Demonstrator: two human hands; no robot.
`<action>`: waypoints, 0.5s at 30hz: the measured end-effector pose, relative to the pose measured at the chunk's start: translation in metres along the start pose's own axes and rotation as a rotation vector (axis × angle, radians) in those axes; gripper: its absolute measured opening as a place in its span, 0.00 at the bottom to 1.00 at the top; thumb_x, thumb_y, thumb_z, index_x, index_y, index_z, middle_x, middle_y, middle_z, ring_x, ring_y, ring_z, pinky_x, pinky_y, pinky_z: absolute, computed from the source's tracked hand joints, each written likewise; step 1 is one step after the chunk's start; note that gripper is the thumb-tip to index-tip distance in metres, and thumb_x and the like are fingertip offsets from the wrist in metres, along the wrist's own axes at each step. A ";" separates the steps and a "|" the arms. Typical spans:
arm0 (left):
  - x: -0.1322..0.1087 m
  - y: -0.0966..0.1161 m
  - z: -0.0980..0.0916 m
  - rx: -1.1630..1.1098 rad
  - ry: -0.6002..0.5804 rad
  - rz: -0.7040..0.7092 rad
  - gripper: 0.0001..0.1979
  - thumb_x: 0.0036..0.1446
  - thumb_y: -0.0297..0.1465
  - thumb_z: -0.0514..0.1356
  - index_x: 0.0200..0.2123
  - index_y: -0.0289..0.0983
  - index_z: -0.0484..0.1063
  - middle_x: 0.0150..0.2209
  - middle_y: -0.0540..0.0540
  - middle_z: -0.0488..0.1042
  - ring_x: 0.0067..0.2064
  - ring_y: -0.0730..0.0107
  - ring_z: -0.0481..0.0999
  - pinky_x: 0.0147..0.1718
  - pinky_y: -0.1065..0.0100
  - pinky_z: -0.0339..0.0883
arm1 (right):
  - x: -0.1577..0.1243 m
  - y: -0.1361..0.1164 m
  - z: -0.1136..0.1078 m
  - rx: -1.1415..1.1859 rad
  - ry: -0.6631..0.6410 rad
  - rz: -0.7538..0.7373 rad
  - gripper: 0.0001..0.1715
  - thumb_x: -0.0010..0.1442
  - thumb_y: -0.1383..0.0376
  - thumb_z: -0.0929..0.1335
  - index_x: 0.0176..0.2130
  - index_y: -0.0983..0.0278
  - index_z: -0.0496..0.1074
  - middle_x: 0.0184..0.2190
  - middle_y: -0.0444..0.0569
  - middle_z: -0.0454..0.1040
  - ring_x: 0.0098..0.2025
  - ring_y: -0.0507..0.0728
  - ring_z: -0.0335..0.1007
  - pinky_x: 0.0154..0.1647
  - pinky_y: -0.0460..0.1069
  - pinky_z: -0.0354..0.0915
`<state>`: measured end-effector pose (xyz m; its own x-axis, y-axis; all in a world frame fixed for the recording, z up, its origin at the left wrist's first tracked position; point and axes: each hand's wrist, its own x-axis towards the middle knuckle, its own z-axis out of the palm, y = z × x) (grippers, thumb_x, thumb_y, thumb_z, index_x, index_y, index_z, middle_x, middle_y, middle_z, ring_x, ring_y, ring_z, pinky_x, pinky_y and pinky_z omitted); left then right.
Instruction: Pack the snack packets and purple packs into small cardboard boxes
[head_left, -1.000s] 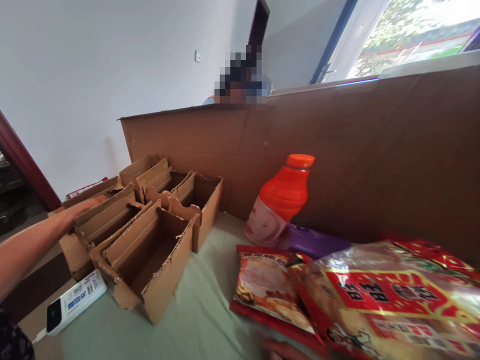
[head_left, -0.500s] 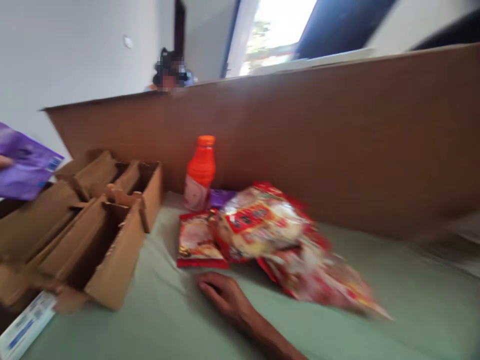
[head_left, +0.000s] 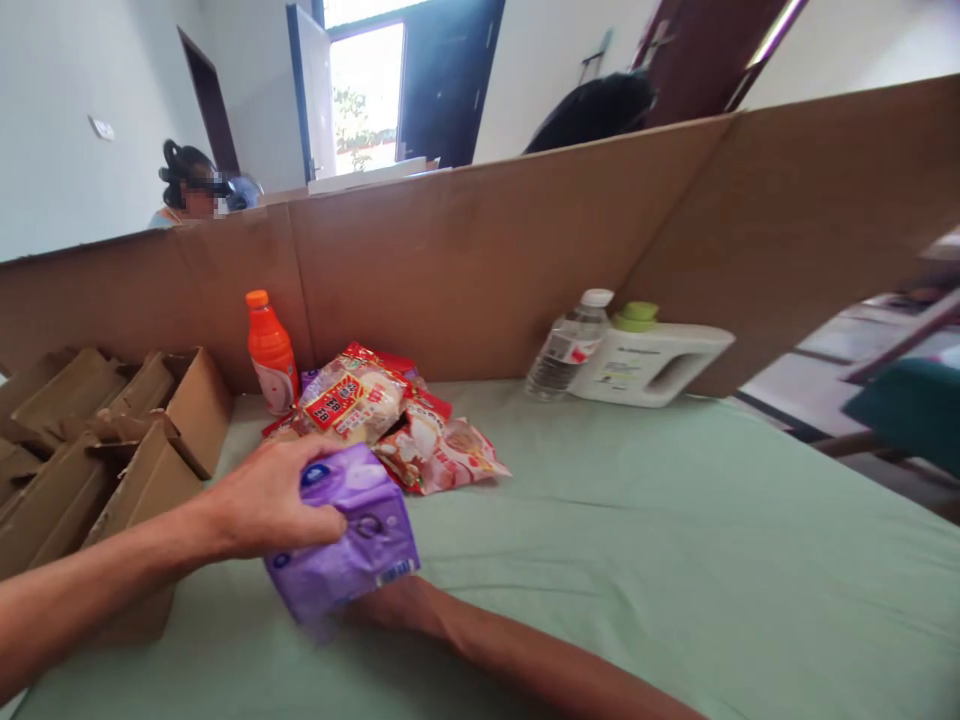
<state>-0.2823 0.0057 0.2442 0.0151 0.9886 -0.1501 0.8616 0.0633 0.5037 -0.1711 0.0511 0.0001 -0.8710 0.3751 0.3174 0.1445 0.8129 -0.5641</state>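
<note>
My left hand grips a purple soft packet from above, holding it just over the green tablecloth. My right forearm crosses the cloth from the lower right, and my right hand lies under and behind the packet, so its fingers are hidden. Just beyond the packet lies a heap of red snack bags. An orange drink bottle stands upright behind the heap, against the cardboard wall.
Several open cardboard boxes sit at the left. A brown cardboard screen walls the table's far side. A clear water bottle and a white jug with a green cap lie by it. Another person is beyond the screen.
My left hand has brought the purple packet from high at the left down to the cloth in front of me. My right hand has moved under it. The view swung right.
</note>
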 end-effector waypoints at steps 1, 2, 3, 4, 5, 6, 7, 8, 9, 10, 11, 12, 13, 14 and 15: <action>0.010 0.001 0.014 0.062 -0.021 0.040 0.26 0.44 0.35 0.63 0.50 0.41 0.76 0.40 0.46 0.82 0.39 0.58 0.81 0.35 0.66 0.72 | -0.016 -0.002 -0.007 -0.014 -0.037 -0.035 0.11 0.68 0.59 0.68 0.46 0.62 0.75 0.50 0.50 0.76 0.48 0.58 0.73 0.50 0.55 0.72; 0.019 0.000 0.027 0.119 -0.027 0.082 0.26 0.45 0.35 0.63 0.51 0.41 0.76 0.41 0.46 0.82 0.39 0.57 0.81 0.36 0.65 0.73 | -0.034 -0.002 -0.016 -0.016 -0.077 -0.062 0.07 0.66 0.62 0.69 0.41 0.62 0.76 0.45 0.49 0.78 0.46 0.58 0.74 0.49 0.55 0.71; 0.029 -0.003 0.041 0.162 -0.021 0.120 0.27 0.45 0.35 0.64 0.52 0.40 0.76 0.42 0.45 0.82 0.41 0.56 0.81 0.39 0.64 0.73 | -0.052 -0.001 -0.025 -0.011 -0.105 -0.070 0.05 0.63 0.65 0.69 0.36 0.62 0.76 0.41 0.48 0.79 0.43 0.59 0.74 0.49 0.54 0.70; 0.038 -0.009 0.054 0.187 -0.013 0.153 0.29 0.45 0.35 0.65 0.54 0.39 0.75 0.45 0.43 0.81 0.44 0.55 0.80 0.43 0.62 0.74 | -0.069 0.002 -0.034 -0.005 -0.114 -0.053 0.05 0.61 0.67 0.68 0.33 0.63 0.75 0.37 0.48 0.79 0.42 0.59 0.75 0.48 0.54 0.69; 0.046 -0.015 0.067 0.204 -0.001 0.182 0.30 0.46 0.33 0.65 0.55 0.38 0.74 0.48 0.41 0.80 0.48 0.53 0.79 0.48 0.60 0.73 | -0.085 0.007 -0.044 0.006 -0.105 -0.011 0.07 0.61 0.68 0.67 0.32 0.62 0.75 0.35 0.48 0.80 0.40 0.59 0.75 0.47 0.54 0.68; 0.054 -0.021 0.079 0.217 0.014 0.204 0.30 0.46 0.31 0.65 0.56 0.38 0.73 0.51 0.39 0.78 0.52 0.51 0.77 0.52 0.58 0.71 | -0.099 0.012 -0.052 0.022 -0.073 0.051 0.08 0.61 0.68 0.65 0.33 0.62 0.75 0.35 0.49 0.80 0.40 0.59 0.75 0.47 0.54 0.67; 0.061 -0.027 0.090 0.236 0.031 0.225 0.30 0.47 0.29 0.65 0.56 0.37 0.72 0.54 0.38 0.76 0.56 0.49 0.75 0.56 0.55 0.68 | -0.110 0.018 -0.060 0.042 -0.021 0.124 0.10 0.61 0.68 0.64 0.34 0.62 0.75 0.37 0.51 0.80 0.41 0.59 0.76 0.47 0.54 0.67; 0.066 -0.032 0.100 0.255 0.047 0.242 0.29 0.47 0.27 0.65 0.56 0.36 0.72 0.56 0.36 0.74 0.58 0.48 0.73 0.58 0.53 0.66 | -0.119 0.023 -0.066 0.064 0.043 0.199 0.11 0.62 0.66 0.63 0.36 0.62 0.75 0.39 0.52 0.80 0.42 0.59 0.76 0.47 0.54 0.68; 0.069 -0.036 0.109 0.272 0.063 0.255 0.29 0.48 0.26 0.65 0.56 0.35 0.72 0.57 0.34 0.72 0.59 0.46 0.71 0.60 0.51 0.65 | -0.125 0.028 -0.070 0.085 0.110 0.266 0.11 0.62 0.63 0.63 0.38 0.62 0.75 0.40 0.53 0.80 0.42 0.59 0.76 0.46 0.54 0.69; 0.070 -0.039 0.115 0.289 0.078 0.265 0.29 0.49 0.25 0.65 0.57 0.35 0.71 0.58 0.33 0.71 0.60 0.45 0.70 0.60 0.49 0.64 | -0.128 0.033 -0.073 0.103 0.174 0.329 0.12 0.62 0.60 0.64 0.40 0.62 0.75 0.40 0.54 0.80 0.40 0.59 0.77 0.44 0.54 0.70; 0.069 -0.040 0.120 0.305 0.092 0.273 0.29 0.50 0.25 0.65 0.58 0.34 0.70 0.59 0.32 0.70 0.61 0.44 0.69 0.61 0.47 0.62 | -0.128 0.036 -0.075 0.116 0.228 0.386 0.14 0.61 0.57 0.64 0.41 0.61 0.74 0.39 0.53 0.80 0.38 0.59 0.77 0.42 0.53 0.71; 0.066 -0.041 0.123 0.322 0.101 0.282 0.30 0.51 0.26 0.65 0.59 0.35 0.68 0.61 0.32 0.68 0.62 0.44 0.67 0.62 0.46 0.61 | -0.126 0.039 -0.076 0.120 0.258 0.431 0.16 0.60 0.54 0.65 0.41 0.61 0.73 0.37 0.52 0.79 0.34 0.58 0.76 0.39 0.52 0.70; 0.059 -0.040 0.124 0.341 0.108 0.288 0.30 0.52 0.26 0.65 0.60 0.35 0.67 0.62 0.32 0.67 0.63 0.44 0.66 0.63 0.45 0.60 | -0.120 0.042 -0.076 0.109 0.258 0.467 0.18 0.59 0.51 0.65 0.40 0.61 0.73 0.34 0.51 0.79 0.31 0.58 0.75 0.35 0.51 0.70; 0.051 -0.039 0.124 0.360 0.111 0.290 0.30 0.53 0.27 0.65 0.60 0.36 0.67 0.63 0.32 0.66 0.64 0.45 0.65 0.64 0.45 0.58 | -0.113 0.044 -0.077 0.086 0.235 0.494 0.19 0.58 0.49 0.65 0.38 0.61 0.73 0.30 0.49 0.79 0.28 0.58 0.74 0.32 0.51 0.68; 0.040 -0.038 0.122 0.378 0.110 0.287 0.30 0.53 0.28 0.66 0.61 0.37 0.66 0.65 0.32 0.65 0.66 0.45 0.63 0.65 0.45 0.57 | -0.104 0.045 -0.077 0.054 0.193 0.513 0.20 0.57 0.47 0.65 0.34 0.60 0.72 0.27 0.49 0.78 0.26 0.58 0.73 0.30 0.51 0.66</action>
<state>-0.2531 0.0260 0.1153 0.2430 0.9687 0.0512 0.9547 -0.2482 0.1644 -0.0378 0.0831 0.0001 -0.5925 0.7963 0.1222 0.4995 0.4821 -0.7198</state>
